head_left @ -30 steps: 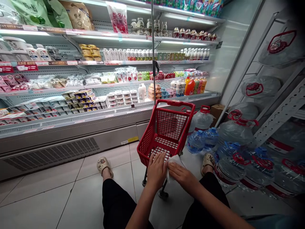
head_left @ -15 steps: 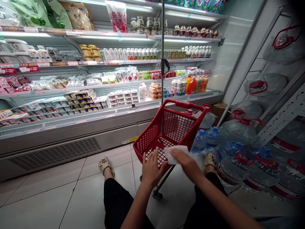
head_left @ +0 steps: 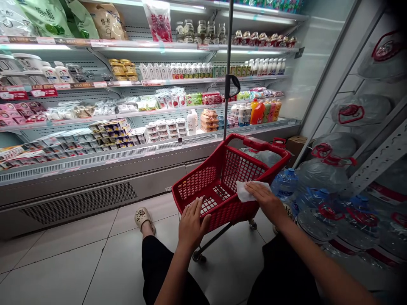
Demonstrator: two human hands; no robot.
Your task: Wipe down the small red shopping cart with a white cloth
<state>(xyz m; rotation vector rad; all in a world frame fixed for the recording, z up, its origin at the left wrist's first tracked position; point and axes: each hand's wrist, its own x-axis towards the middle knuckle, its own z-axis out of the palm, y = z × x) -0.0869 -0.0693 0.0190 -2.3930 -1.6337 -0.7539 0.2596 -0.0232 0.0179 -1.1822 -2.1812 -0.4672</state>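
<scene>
A small red plastic shopping cart [head_left: 237, 207] with a grid-like basket stands between my feet, turned at an angle. My left hand [head_left: 191, 224] lies at its near rim, fingers stretched out and thumb apart, with nothing held. My right hand [head_left: 266, 202] presses a thin white wipe [head_left: 244, 192] against the rim on the right side. The wipe sticks out past my fingertips to the left. Part of it is hidden beneath the fingers.
An open refrigerated display case [head_left: 155, 167] with stocked shelves runs along the back, its glass door handle [head_left: 232, 86] behind the cart. Large water jugs [head_left: 330, 173] on a rack and blue-capped bottles [head_left: 286, 182] crowd the right side. Tiled floor [head_left: 124, 262] lies below.
The cart has swung round, its near end moving left and its handle end right. My right hand has moved right and up with the wipe; my left hand has shifted slightly left.
</scene>
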